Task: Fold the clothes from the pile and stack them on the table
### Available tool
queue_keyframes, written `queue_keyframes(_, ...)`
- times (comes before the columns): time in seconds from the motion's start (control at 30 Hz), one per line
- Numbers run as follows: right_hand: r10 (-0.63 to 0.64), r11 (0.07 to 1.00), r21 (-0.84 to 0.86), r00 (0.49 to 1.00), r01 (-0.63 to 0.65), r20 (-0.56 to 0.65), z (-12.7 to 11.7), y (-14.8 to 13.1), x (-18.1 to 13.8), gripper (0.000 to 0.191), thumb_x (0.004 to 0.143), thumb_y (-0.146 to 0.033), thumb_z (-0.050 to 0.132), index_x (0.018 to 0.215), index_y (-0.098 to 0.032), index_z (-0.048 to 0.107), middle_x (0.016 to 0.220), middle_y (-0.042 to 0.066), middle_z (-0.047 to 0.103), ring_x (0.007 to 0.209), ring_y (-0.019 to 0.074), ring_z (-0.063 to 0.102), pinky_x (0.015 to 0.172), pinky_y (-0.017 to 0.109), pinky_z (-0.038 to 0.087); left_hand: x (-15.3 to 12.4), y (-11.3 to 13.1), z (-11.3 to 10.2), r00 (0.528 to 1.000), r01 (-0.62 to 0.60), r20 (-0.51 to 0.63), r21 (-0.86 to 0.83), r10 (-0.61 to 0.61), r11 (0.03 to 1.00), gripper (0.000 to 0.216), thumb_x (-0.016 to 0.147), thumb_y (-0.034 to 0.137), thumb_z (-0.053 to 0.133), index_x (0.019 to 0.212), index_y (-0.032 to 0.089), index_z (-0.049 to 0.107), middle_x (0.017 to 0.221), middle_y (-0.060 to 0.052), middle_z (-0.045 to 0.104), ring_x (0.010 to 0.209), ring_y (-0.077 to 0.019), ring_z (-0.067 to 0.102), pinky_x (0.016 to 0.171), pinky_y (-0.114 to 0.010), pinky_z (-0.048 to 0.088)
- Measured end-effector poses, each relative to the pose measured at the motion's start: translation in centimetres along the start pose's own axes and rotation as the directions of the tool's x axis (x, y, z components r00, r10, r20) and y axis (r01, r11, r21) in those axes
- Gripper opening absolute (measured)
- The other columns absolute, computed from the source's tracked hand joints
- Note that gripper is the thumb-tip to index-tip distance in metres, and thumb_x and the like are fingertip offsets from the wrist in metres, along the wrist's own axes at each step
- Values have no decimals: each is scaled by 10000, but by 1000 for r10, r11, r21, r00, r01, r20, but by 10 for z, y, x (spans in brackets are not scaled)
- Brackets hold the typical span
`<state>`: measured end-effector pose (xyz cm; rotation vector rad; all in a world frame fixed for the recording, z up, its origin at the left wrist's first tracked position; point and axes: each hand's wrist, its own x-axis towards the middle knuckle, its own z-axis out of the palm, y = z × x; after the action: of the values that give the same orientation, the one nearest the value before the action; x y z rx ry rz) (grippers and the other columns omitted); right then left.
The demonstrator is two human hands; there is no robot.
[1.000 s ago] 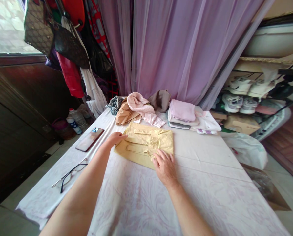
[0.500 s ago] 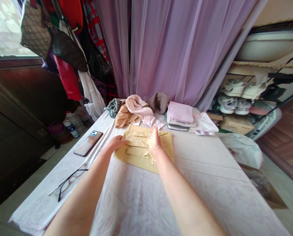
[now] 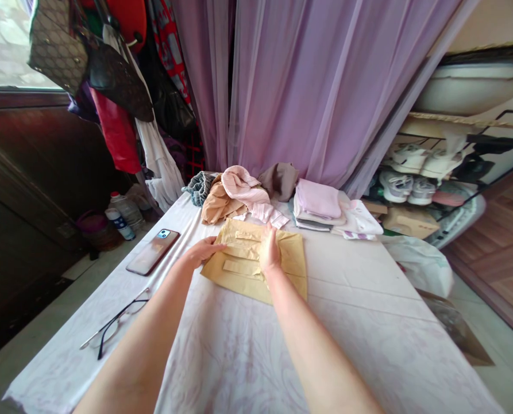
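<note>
A folded yellow-tan garment lies in the middle of the table, which has a pale patterned cloth over it. My left hand rests on the garment's left edge with the fingers stretched out. My right hand lies flat on the middle of the garment, fingers pointing away from me. Neither hand grips anything.
A heap of unfolded clothes and a folded pink stack sit at the table's far end before a purple curtain. A phone and glasses lie at the left. Shoes on a rack stand at the right; bags hang at the left.
My right hand moved from the garment's near edge up onto its middle and flattened there. The left hand stayed at the left edge.
</note>
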<state>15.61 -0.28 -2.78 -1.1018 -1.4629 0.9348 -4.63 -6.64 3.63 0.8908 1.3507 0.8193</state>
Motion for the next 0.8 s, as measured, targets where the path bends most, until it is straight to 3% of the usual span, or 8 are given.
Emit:
queue_keyframes(0.1, 140, 986, 94, 990, -137, -28, 6, -1, -32, 760, 952, -609, -30, 1572, -194, 113, 1609, 103, 229, 1458, 174, 281, 1139, 419, 326, -1, 1, 3, 998, 15, 69, -131, -6, 991, 721, 477, 461, 902, 1100, 197, 652, 1041, -96, 755, 924, -293, 717, 765, -386, 591)
queue_keyframes(0.2, 198, 978, 82, 979, -194, -39, 12, -10, -50, 760, 960, -590, -1, 1570, -152, 114, 1625, 90, 165, 1479, 161, 217, 1160, 366, 295, -4, 6, 8, 993, 12, 116, -196, 11, 981, 750, 510, 447, 897, 1165, 196, 630, 1063, -112, 749, 918, -309, 718, 775, -418, 592)
queue_keyframes(0.37, 164, 986, 11, 980, -164, -116, 20, -33, -65, 730, 971, -560, 88, 1558, -136, 183, 1607, 101, 238, 1480, 175, 214, 1175, 373, 268, -9, 16, 16, 992, -22, 117, -166, 42, 986, 742, 560, 471, 870, 1196, 189, 612, 1077, -114, 744, 929, -313, 714, 778, -414, 586)
queue_keyframes(0.53, 148, 982, 140, 972, -123, -181, 30, -38, -85, 751, 941, -632, 249, 1519, -157, 317, 1578, 115, 311, 1458, 230, 275, 1183, 419, 242, -8, 14, 14, 988, -51, 138, -138, 70, 989, 714, 558, 502, 849, 1151, 187, 607, 992, -95, 753, 872, -289, 715, 769, -401, 570)
queue_keyframes(0.57, 171, 974, 181, 968, -137, -183, 30, -38, -85, 746, 934, -640, 263, 1510, -171, 338, 1572, 111, 325, 1447, 232, 300, 1182, 424, 247, -7, 13, 12, 990, -62, 120, -92, 73, 994, 678, 582, 517, 823, 1134, 186, 609, 980, -87, 752, 862, -277, 712, 754, -382, 566)
queue_keyframes(0.63, 190, 957, 253, 965, -141, -182, 27, -38, -78, 738, 927, -648, 279, 1498, -188, 362, 1564, 104, 344, 1430, 227, 334, 1179, 420, 256, -3, 8, 9, 997, -70, -6, 161, 72, 985, 546, 653, 538, 747, 1050, 183, 632, 920, -57, 747, 830, -247, 702, 694, -322, 546)
queue_keyframes(0.7, 159, 953, 285, 968, -100, -193, 20, -37, -59, 737, 918, -650, 306, 1485, -187, 384, 1554, 100, 364, 1427, 217, 339, 1182, 402, 248, 0, 4, 5, 977, -14, -183, 457, 109, 889, 407, 702, 514, 692, 930, 180, 653, 848, -36, 733, 815, -233, 686, 638, -274, 503)
queue_keyframes(0.8, 90, 962, 271, 976, -34, -197, 5, -30, -15, 734, 895, -654, 360, 1464, -196, 420, 1539, 82, 394, 1430, 202, 325, 1186, 370, 224, 3, 0, 1, 927, 72, -325, 646, 189, 760, 324, 725, 453, 674, 904, 183, 670, 893, -50, 727, 881, -246, 667, 660, -265, 459)
